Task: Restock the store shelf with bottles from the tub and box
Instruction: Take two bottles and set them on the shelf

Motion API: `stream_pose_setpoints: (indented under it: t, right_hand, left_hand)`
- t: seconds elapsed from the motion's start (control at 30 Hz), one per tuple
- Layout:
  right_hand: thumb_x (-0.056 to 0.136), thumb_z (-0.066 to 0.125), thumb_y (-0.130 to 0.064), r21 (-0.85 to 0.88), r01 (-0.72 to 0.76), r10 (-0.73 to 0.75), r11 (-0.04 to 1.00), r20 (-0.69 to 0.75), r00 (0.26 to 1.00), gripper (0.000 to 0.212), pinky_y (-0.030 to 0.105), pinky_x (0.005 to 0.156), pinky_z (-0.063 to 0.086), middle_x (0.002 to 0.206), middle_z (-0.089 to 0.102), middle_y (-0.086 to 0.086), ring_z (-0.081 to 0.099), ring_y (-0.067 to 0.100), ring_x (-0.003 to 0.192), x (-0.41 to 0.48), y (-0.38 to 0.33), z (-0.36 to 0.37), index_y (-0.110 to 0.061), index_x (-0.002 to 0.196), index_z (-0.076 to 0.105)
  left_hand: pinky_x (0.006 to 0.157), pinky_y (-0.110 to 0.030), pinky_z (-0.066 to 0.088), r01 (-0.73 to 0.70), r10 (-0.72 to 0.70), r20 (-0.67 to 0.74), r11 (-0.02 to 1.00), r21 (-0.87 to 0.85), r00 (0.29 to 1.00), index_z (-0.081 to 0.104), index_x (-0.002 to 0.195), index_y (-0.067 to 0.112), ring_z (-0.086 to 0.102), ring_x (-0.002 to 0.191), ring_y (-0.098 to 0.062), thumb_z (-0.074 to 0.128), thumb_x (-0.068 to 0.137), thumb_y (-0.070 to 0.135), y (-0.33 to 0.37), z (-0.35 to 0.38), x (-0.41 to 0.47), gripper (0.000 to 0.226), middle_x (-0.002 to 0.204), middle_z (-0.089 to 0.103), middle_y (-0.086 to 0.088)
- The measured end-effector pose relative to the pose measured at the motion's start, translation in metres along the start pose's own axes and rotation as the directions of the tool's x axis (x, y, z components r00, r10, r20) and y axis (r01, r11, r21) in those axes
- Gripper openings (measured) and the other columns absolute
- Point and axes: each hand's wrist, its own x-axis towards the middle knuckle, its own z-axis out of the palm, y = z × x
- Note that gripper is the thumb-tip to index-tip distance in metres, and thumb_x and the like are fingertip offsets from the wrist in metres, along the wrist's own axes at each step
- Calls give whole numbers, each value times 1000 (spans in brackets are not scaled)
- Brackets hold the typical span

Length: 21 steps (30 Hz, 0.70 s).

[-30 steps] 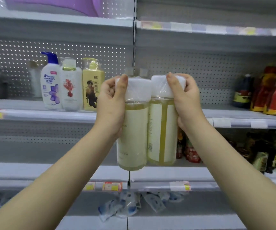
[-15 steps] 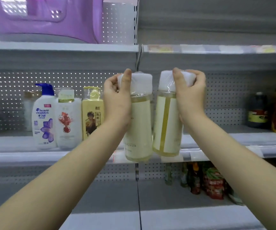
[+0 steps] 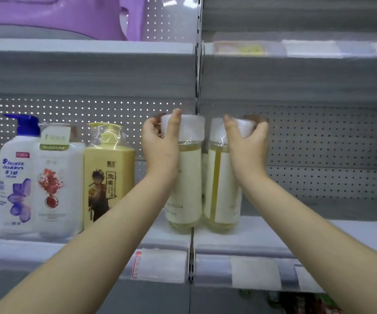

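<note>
Two tall clear bottles of yellow liquid with white caps stand side by side on the grey shelf (image 3: 273,236). My left hand (image 3: 160,146) grips the cap of the left bottle (image 3: 187,189). My right hand (image 3: 246,146) grips the cap of the right bottle (image 3: 223,196). Both bottles look upright, with their bases down at the shelf surface near the joint between two shelf sections.
Left of them stand a white Head & Shoulders pump bottle (image 3: 16,177), a white bottle with a red flower (image 3: 56,184) and a yellow pump bottle (image 3: 108,175). A purple plastic tub (image 3: 69,17) sits on the shelf above. Bare shelf stretches to the right.
Both hands have carried the bottles up and forward onto the shelf; earlier the bottles hung in the air in front of the shelf edge. The view has also risen and moved closer.
</note>
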Motion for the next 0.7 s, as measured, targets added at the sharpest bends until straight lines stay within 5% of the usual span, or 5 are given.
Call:
stream_pose_setpoints:
  t: [0.17, 0.37, 0.5, 0.6, 0.7]
  right_hand:
    - [85, 68, -44, -30, -41, 41, 999, 7, 999, 43, 8, 58, 34, 111, 53, 0, 52, 14, 95, 1, 22, 16, -23, 109, 39]
    - [86, 61, -54, -95, -153, 167, 984, 162, 973, 52, 25, 66, 42, 112, 52, 5, 56, 21, 98, 5, 29, 17, -25, 119, 33]
    - [89, 64, -45, -182, -249, 307, 951, 469, 828, 85, 20, 74, 44, 121, 53, -6, 55, 6, 97, 0, 29, -11, -31, 149, 6]
    - [88, 67, -16, -171, -274, 318, 946, 646, 694, 99, 30, 94, 45, 133, 49, -10, 54, 6, 113, -14, 49, -35, -47, 146, -7]
    - [88, 67, -12, -264, -218, 342, 940, 685, 643, 108, 35, 99, 47, 135, 46, -16, 54, 1, 114, -24, 65, -50, -53, 145, -15]
  left_hand:
    - [68, 1, 40, 22, -22, -6, 999, 48, 1000, 53, 113, 16, 53, 91, -4, 64, 90, 39, -23, -4, 3, 34, 104, 58, 3]
    - [83, -9, 44, 124, -126, 50, 991, 41, 991, 51, 117, 20, 55, 111, -11, 63, 90, 42, -32, 0, 9, 37, 120, 59, 0]
    - [97, -27, 43, 143, -162, 129, 979, 142, 978, 46, 131, 22, 52, 119, -13, 60, 90, 46, -33, -4, 7, 50, 124, 54, 6]
    - [91, -33, 52, 230, -269, 250, 957, 177, 930, 36, 141, 26, 60, 105, -8, 66, 87, 43, -36, -22, -8, 64, 112, 58, 13]
    - [78, -29, 55, 301, -388, 411, 917, 262, 825, 25, 144, 36, 62, 101, -8, 75, 82, 22, -46, -46, -32, 81, 116, 60, 13]
